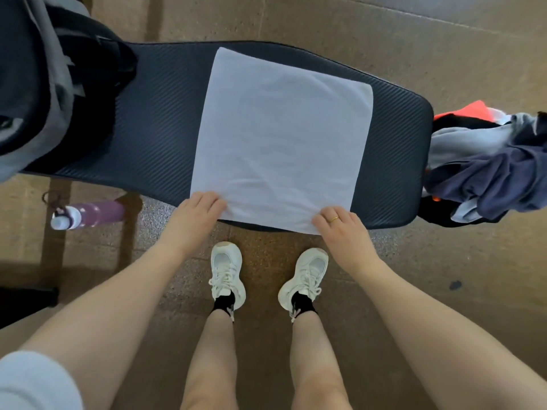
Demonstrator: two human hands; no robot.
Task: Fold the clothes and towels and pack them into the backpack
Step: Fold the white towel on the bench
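Towel [281,137] flat on black bench [159,128], speckled floor [260,261]

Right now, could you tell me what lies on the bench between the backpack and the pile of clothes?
In the head view, only the white towel lies there.

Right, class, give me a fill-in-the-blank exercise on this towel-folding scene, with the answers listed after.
1. Both hands, left hand and right hand, grip the near corners of the ____ towel.
2. The towel lies on a dark ____.
3. The backpack sits at the ____ end of the bench.
4. The bottle lies on the ____.

Answers: white; bench; left; floor
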